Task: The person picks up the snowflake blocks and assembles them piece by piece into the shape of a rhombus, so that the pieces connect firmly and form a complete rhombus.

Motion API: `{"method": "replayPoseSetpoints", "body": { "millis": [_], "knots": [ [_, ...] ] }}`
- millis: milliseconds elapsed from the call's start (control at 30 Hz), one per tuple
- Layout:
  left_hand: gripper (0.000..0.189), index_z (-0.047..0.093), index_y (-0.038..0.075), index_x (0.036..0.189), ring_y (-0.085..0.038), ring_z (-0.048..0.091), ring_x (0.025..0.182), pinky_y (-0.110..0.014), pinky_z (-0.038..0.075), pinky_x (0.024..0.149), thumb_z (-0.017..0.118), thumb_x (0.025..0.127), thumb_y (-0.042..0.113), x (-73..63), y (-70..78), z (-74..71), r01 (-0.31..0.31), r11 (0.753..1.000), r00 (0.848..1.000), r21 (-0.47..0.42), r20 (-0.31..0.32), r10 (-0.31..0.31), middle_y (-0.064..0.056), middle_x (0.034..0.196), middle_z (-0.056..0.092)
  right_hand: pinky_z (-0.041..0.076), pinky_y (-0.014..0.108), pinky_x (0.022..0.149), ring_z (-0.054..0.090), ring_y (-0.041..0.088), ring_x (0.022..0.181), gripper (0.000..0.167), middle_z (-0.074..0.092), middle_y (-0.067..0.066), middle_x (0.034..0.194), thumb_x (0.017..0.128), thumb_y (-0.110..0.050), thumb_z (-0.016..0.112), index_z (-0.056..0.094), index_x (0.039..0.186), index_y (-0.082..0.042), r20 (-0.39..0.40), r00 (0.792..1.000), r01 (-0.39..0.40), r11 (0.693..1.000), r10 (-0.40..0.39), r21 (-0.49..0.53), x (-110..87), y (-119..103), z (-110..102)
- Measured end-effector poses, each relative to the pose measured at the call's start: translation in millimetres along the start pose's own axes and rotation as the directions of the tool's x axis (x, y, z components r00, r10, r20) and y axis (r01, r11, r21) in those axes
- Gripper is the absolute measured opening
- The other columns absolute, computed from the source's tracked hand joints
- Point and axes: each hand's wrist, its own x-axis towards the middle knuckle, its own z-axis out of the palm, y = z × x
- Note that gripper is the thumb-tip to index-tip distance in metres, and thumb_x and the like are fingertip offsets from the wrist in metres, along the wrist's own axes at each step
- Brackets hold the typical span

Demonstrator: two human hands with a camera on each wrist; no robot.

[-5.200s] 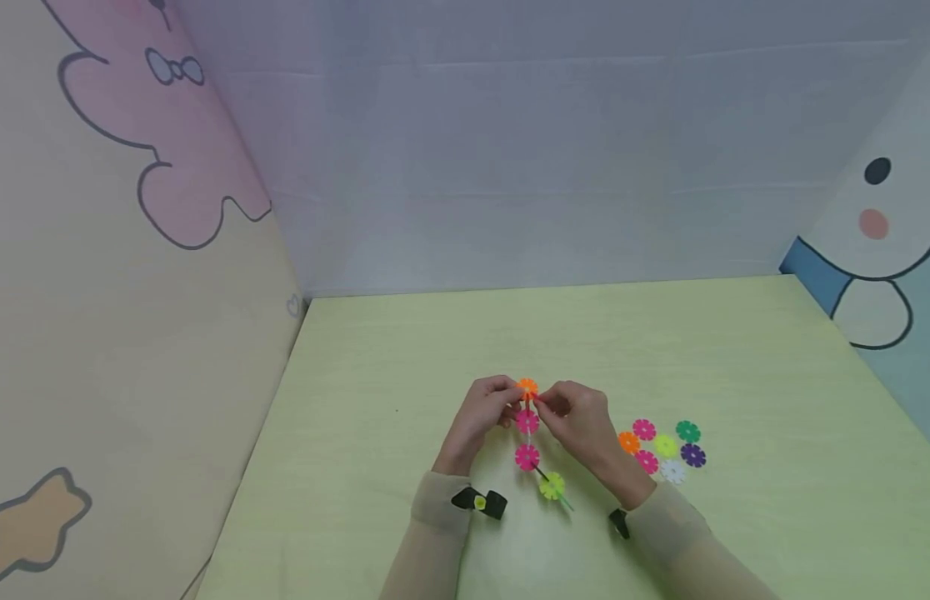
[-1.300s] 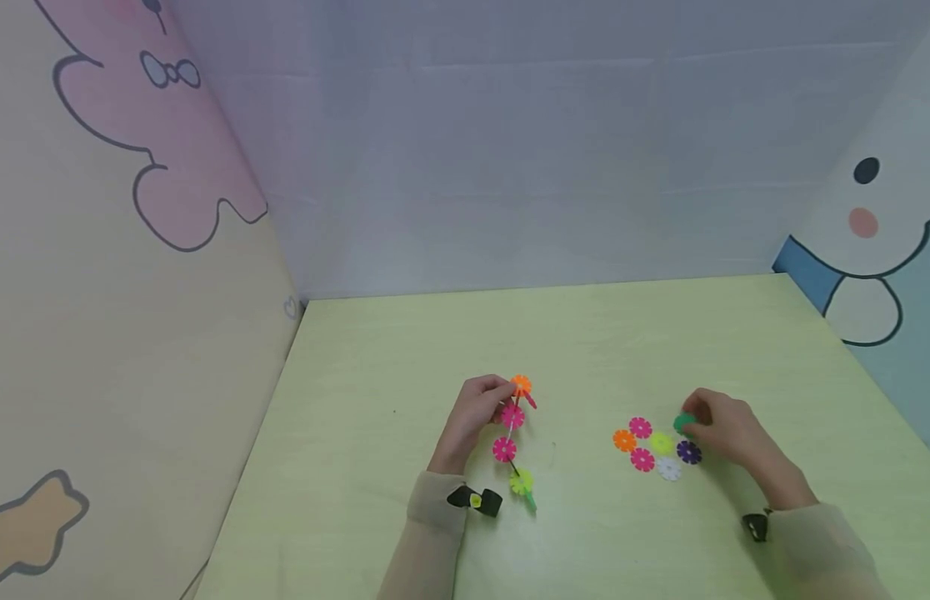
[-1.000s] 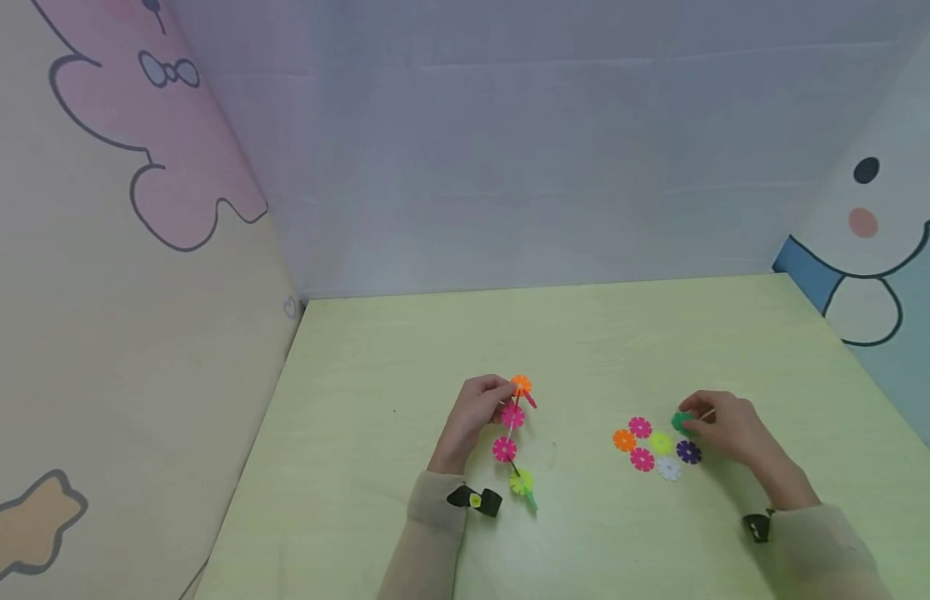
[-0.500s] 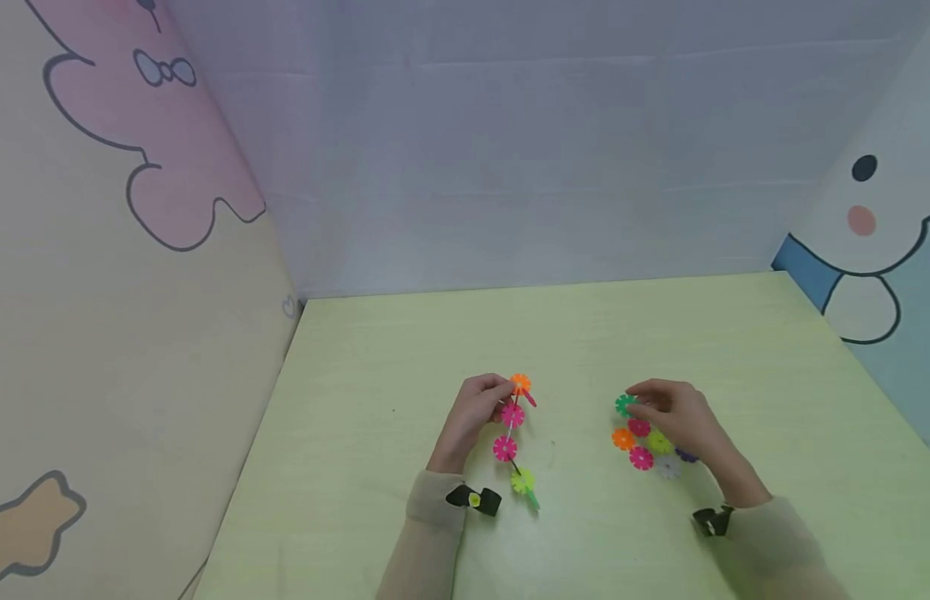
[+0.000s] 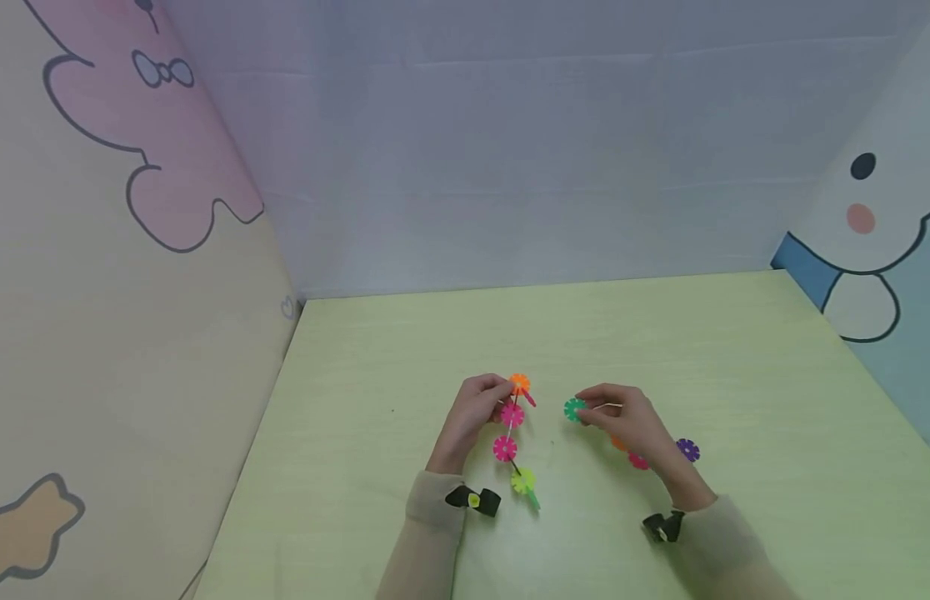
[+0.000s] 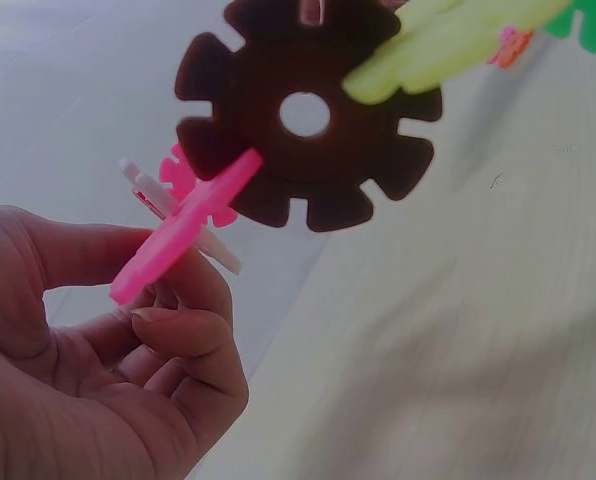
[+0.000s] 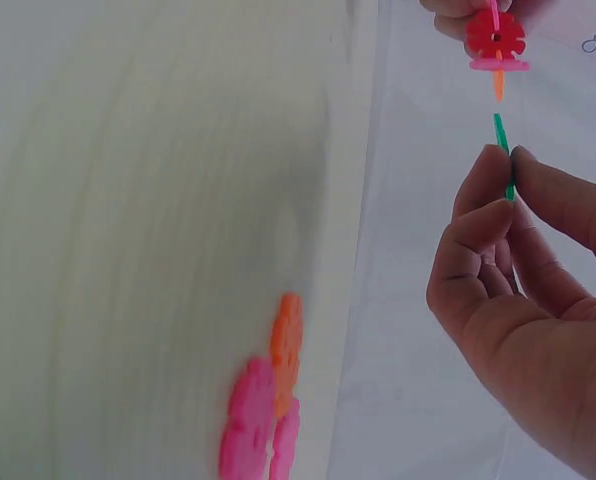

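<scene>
My left hand (image 5: pixel 472 417) holds a chain of interlocking snowflake discs near its far end, by the orange disc (image 5: pixel 520 383). Pink discs (image 5: pixel 512 415) and a yellow-green disc (image 5: pixel 522 481) face up along it, with others edge-on between. In the left wrist view, a dark brown disc (image 6: pixel 243 125) sits slotted between a pink and a yellow disc, close to the camera. My right hand (image 5: pixel 626 421) pinches a loose green disc (image 5: pixel 573 409) between thumb and fingers, right of the chain and apart from it. Edge-on, that green disc (image 7: pixel 502 130) points at the chain's red disc (image 7: pixel 496 38) end.
Loose discs lie on the pale table (image 5: pixel 405 350) under and beside my right forearm: a purple one (image 5: pixel 687 450) and a pink one (image 5: pixel 639 461) show, others are hidden. A grey-white wall (image 5: pixel 510 183) stands behind the table.
My right hand has let go of the chain's far end, picked the green disc from the loose discs and carried it left towards the chain. My left hand keeps its hold, almost still.
</scene>
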Motion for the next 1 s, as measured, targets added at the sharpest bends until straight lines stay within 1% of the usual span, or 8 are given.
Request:
{"method": "replayPoseSetpoints", "body": {
  "millis": [133,333,467,667,900,1000],
  "knots": [
    [0.018,0.069,0.001,0.094,-0.014,0.052,0.059,-0.023,0.045,0.054,0.062,0.092,0.018,-1.3,0.3,-0.3,-0.004,1.000,1.000,0.002,0.004,0.004,-0.007,0.077,0.060,0.052,0.032,0.073,0.068,0.023,0.082,0.028,0.067,0.011,0.096,0.086,-0.014,0.072,0.066,0.110,0.000,-0.004,1.000,-0.029,0.999,0.029,0.033,1.9,-2,13],
    [0.019,0.069,0.001,0.092,-0.013,0.052,0.058,-0.022,0.044,0.054,0.062,0.092,0.018,-1.1,1.0,0.7,-0.012,1.000,1.000,-0.007,0.006,0.012,-0.006,0.075,0.059,0.053,0.041,0.074,0.068,0.029,0.080,0.027,0.065,0.014,0.092,0.085,-0.009,0.072,0.065,0.108,0.004,0.003,1.000,-0.027,0.995,0.026,0.101,4.7,-4,24],
    [0.018,0.069,0.000,0.089,-0.012,0.049,0.055,-0.022,0.043,0.052,0.063,0.092,0.017,-0.3,1.4,1.6,-0.008,1.000,1.000,-0.020,0.005,0.008,-0.005,0.071,0.058,0.053,0.042,0.075,0.068,0.028,0.081,0.027,0.065,0.014,0.094,0.085,-0.011,0.073,0.065,0.108,0.002,0.017,0.999,-0.051,0.993,0.049,0.108,5.6,-6,28],
    [0.018,0.069,0.000,0.087,-0.013,0.048,0.055,-0.022,0.042,0.052,0.063,0.092,0.016,0.0,1.2,1.8,-0.002,1.000,1.000,-0.022,0.001,0.002,-0.006,0.070,0.058,0.053,0.040,0.074,0.068,0.029,0.081,0.027,0.065,0.012,0.094,0.084,-0.012,0.074,0.066,0.106,0.001,0.029,0.997,-0.078,0.991,0.076,0.112,6.5,-8,34],
    [0.019,0.068,0.000,0.087,-0.013,0.050,0.055,-0.022,0.043,0.052,0.064,0.092,0.019,0.0,1.6,2.6,-0.002,1.000,1.000,-0.024,0.012,0.002,-0.006,0.072,0.060,0.051,0.051,0.076,0.065,0.041,0.084,0.023,0.065,0.018,0.093,0.087,0.001,0.067,0.063,0.107,0.010,0.060,0.997,-0.059,0.994,0.054,0.090,-1.7,-43,35],
    [0.019,0.068,0.000,0.086,-0.013,0.049,0.055,-0.022,0.042,0.051,0.064,0.092,0.018,-0.4,2.0,3.3,-0.004,1.000,1.000,-0.029,0.016,0.005,-0.006,0.071,0.060,0.051,0.051,0.075,0.065,0.042,0.083,0.023,0.066,0.017,0.093,0.087,0.000,0.068,0.063,0.107,0.009,0.066,0.997,-0.045,0.994,0.039,0.102,2.2,-33,36]
  ]
}}
